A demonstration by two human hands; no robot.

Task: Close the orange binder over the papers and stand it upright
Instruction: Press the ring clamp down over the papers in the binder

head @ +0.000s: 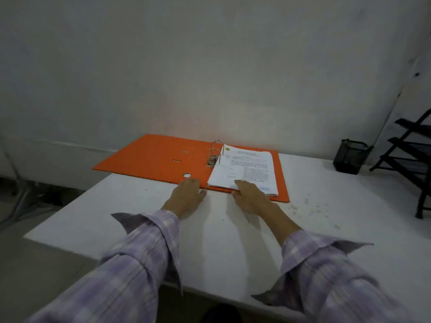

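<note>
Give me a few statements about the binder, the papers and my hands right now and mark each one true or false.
1. The orange binder lies open and flat on the table. True.
2. The papers sit on the binder's left half. False: they are on the right half, beside the rings.
3. The right hand touches the near edge of the papers. True.
4. The left hand holds the cover lifted. False: it rests flat at the binder's near edge.
5. A black mesh holder stands on the binder. False: it stands apart, far right.

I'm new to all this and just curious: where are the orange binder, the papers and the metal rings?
orange binder (149, 155): head view, its open left cover.
papers (247, 169): head view, top printed sheet.
metal rings (213, 153): head view, the nearer arch.
</note>
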